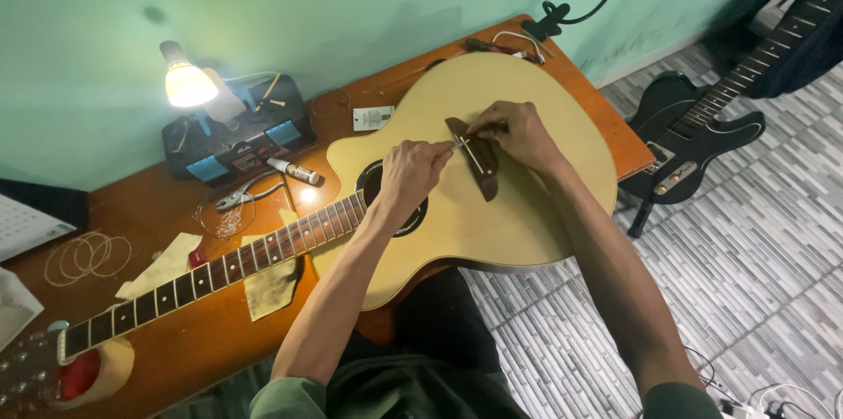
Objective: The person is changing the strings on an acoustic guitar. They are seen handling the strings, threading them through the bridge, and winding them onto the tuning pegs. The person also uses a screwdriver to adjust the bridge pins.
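Lying flat on an orange-brown wooden table (219, 340), a pale yellow acoustic guitar (527, 217) is seen with its body toward the wall and its neck (211, 274) running to the lower left. The dark wooden bridge (479, 164) sits on the guitar top, just beside the sound hole (373, 184). The left hand (408, 177) is placed over the sound hole, and its fingers (436, 149) are pinched shut on a thin light pin or wire end (460, 145) at the bridge; what exactly this small piece is cannot be told. The right hand (520, 131) rests on the far end of the bridge with its fingers curled down against the wood; whether something is gripped under them cannot be told.

Around the guitar several things are found. A lit lamp (186, 83) stands near the wall, and a black and blue tool case (235, 140) is just beside it. A small white tube (296, 172) lies between the case and the guitar. Coiled strings (88, 256) are laid at the left side of the table, and yellowish cloth pieces (270, 287) lie under the neck. A roll of tape (92, 373) supports the neck near the headstock. A black electric guitar (694, 133) stands on the tiled floor (755, 261) at the right, well apart from the hands.
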